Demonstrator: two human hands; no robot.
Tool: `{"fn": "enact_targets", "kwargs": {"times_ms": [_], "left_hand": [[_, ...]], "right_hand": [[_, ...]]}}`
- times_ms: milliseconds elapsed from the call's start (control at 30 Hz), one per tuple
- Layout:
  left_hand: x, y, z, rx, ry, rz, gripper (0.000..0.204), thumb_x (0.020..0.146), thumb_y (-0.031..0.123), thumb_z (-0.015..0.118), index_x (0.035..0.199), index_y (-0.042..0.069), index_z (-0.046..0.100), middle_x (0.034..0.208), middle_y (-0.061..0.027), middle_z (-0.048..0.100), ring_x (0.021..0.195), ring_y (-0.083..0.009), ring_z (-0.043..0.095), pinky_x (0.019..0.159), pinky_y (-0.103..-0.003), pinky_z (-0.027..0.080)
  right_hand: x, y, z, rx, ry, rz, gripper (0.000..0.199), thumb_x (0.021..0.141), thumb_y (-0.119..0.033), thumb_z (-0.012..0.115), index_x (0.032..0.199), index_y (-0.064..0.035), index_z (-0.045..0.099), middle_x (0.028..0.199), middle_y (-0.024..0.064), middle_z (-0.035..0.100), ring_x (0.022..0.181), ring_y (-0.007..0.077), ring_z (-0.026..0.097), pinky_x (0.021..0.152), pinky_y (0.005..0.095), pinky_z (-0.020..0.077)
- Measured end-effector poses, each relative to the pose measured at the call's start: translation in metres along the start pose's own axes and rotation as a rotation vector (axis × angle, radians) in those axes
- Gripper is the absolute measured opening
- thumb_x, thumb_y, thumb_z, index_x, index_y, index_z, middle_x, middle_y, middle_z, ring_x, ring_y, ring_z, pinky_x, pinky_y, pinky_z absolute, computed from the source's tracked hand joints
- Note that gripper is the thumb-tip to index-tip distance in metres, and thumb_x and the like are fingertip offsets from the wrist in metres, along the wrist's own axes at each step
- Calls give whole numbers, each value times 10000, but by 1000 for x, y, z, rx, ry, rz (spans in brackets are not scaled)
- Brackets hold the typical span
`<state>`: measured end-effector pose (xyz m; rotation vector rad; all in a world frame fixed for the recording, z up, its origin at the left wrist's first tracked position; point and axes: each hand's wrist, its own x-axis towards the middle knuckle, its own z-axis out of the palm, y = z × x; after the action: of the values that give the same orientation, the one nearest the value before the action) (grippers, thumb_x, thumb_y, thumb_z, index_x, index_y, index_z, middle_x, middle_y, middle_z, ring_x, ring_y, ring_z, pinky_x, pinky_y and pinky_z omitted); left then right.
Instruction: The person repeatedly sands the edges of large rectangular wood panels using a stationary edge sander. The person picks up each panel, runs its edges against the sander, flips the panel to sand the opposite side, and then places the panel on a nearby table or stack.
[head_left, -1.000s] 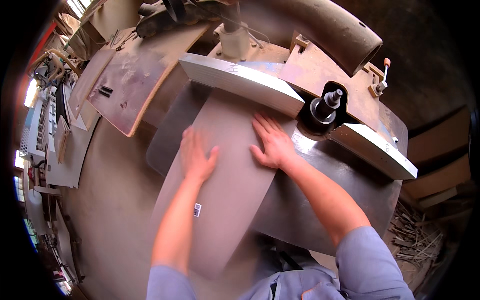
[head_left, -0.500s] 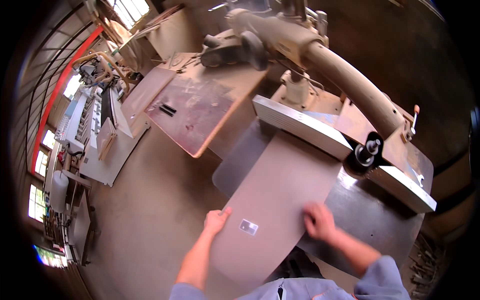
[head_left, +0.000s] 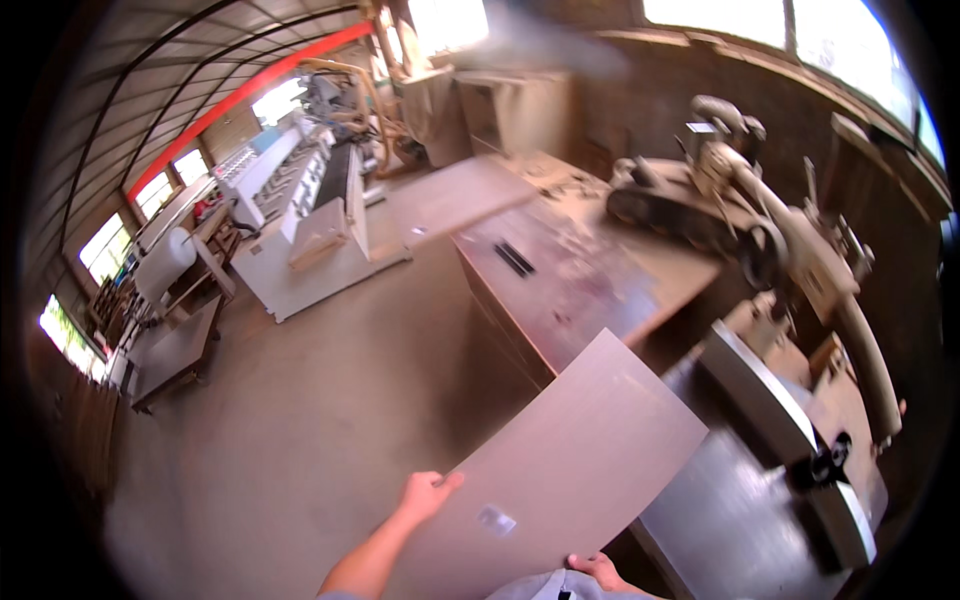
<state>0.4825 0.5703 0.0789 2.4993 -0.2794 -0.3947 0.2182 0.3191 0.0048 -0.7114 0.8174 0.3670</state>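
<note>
A flat grey-brown board (head_left: 560, 450) with a small pale label (head_left: 496, 521) is held up in front of me. Its far end overlaps the near corner of a worktable. My left hand (head_left: 430, 494) grips the board's left edge, thumb on top and fingers hidden beneath. At the lower right edge my right hand (head_left: 597, 572) has its thumb on the board, its other fingers partly hidden. To the right of the board stands a machine with a metal table (head_left: 725, 500), a white fence (head_left: 765, 385) and a dark cutter head (head_left: 832, 458).
The reddish worktable (head_left: 590, 285) ahead bears two black strips (head_left: 514, 259). Above the machine table reaches a thick beige arm (head_left: 870, 350). A long machine (head_left: 300, 190) with a white panel (head_left: 300, 275) stands far left, a low cart (head_left: 178, 345) nearer. Concrete floor (head_left: 290, 420) lies left of me.
The board has come off the machine table and away from the fence. My view has swung left. My right hand, earlier near the board's right side, is now at its lower right edge.
</note>
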Motion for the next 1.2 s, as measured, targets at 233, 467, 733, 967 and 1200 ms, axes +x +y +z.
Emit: {"fn": "enact_targets", "kwargs": {"times_ms": [233, 467, 733, 967, 1200], "left_hand": [[81, -31, -142, -286, 247, 93, 615, 815, 536, 663, 575, -6, 502, 497, -52, 436, 515, -137, 355, 476, -327, 341], [191, -33, -252, -64, 317, 159, 655, 773, 500, 683, 1182, 1, 571, 1057, -160, 642, 1016, -303, 612, 876, -389, 479], [323, -177, -258, -183, 697, -65, 741, 788, 326, 741, 1358, -17, 413, 1175, -171, 579, 1068, -273, 579, 898, -382, 473], [407, -171, -184, -1323, -27, -341, 402, 879, 261, 662, 1151, -11, 541, 971, -78, 635, 863, -200, 628, 745, -352, 526], [592, -132, -206, -1255, -237, -299, 131, 891, 175, 624, 840, 56, 605, 793, -37, 605, 690, -138, 588, 602, -280, 508]], "right_hand": [[85, -107, 142, 39, -445, -369, 588, 714, -166, 785, 1230, -36, 533, 1156, 88, 612, 1093, 264, 570, 942, 421, 455], [152, -209, 279, 115, -415, -503, 580, 651, -102, 735, 1191, -5, 544, 1099, 107, 628, 1039, 287, 598, 942, 443, 462], [301, -300, 349, 199, -383, -626, 606, 646, -115, 704, 1207, 23, 523, 1113, 118, 626, 1049, 297, 598, 947, 423, 466], [435, -413, 413, 261, -240, -647, 431, 666, -36, 616, 1087, 21, 547, 1024, 97, 617, 977, 222, 590, 931, 369, 462], [602, -531, 389, 262, -62, -702, 267, 701, -37, 608, 962, 6, 571, 941, 93, 620, 866, 223, 596, 808, 327, 494]]}}
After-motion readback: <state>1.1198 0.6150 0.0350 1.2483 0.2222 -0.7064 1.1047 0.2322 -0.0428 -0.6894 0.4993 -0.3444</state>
